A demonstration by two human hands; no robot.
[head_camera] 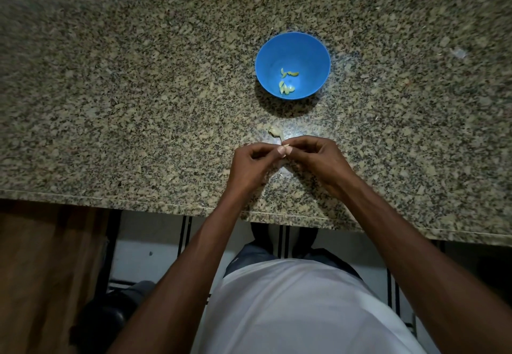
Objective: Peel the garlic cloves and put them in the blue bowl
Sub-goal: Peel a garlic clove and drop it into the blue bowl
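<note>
**Over the near counter: both hands on one clove**

Above the counter (110, 104), a little back from its near edge, the left hand (250, 163) and right hand (315, 159) meet fingertip to fingertip. Both have their fingers curled in, pinching a small pale clove (368, 147) between them; only its tip shows past a thumbnail, so how much skin is left on it is hard to tell.

Just beyond the hands lies a papery scrap of garlic (275, 132), possibly a husk or stem piece, resting on the stone and apart from the bowl (277, 48).

That blue bowl stands farther back, slightly right of centre, upright, with a few peeled cloves (286, 87) in its bottom in two small groups.

Bare granite runs wide to the left and right of the bowl and hands, and back to the far raised edge. Forearms cross the near edge from below.
</note>
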